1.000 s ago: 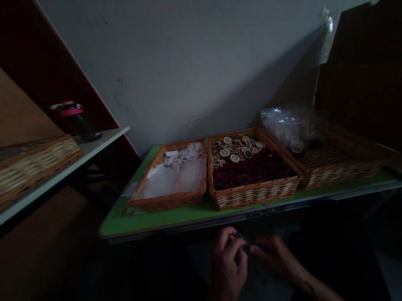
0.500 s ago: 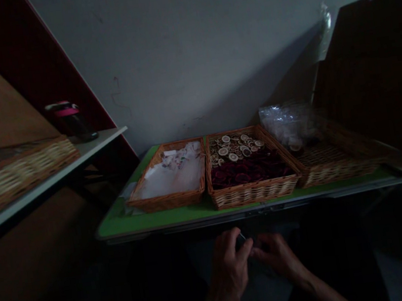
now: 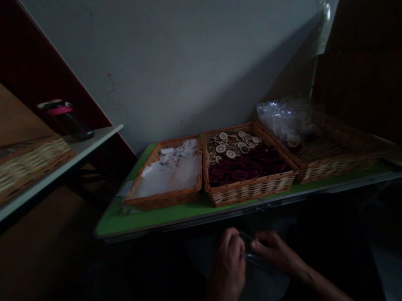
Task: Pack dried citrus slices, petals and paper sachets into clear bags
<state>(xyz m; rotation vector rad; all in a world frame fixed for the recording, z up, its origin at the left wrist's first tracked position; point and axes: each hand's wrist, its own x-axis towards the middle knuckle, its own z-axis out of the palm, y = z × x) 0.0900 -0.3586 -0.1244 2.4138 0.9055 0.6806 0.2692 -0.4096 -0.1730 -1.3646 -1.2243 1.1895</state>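
Note:
Below the front edge of the green table, my left hand [image 3: 230, 261] and my right hand [image 3: 275, 252] hold a small clear plastic bag [image 3: 251, 253] between them. The fingers of both hands are closed on it, and its contents are too dark to make out. In front of them on the table, a wicker basket [image 3: 254, 194] holds pale dried slices [image 3: 230, 154] at the back and dark red slices [image 3: 244, 167] at the front. Left of it, another basket [image 3: 163, 200] holds clear plastic bags and small printed pieces.
At the right, a third basket [image 3: 338, 169] holds filled clear bags [image 3: 286, 121], beside a dark cardboard box [image 3: 374, 81]. A shelf [image 3: 100, 136] at the left carries a bottle [image 3: 70, 121] and a wicker basket [image 3: 20, 168].
The clear bag shows more now, stretched between my hands. My right hand has shifted slightly, and its fingers are a little apart from my left hand. The view has moved slightly.

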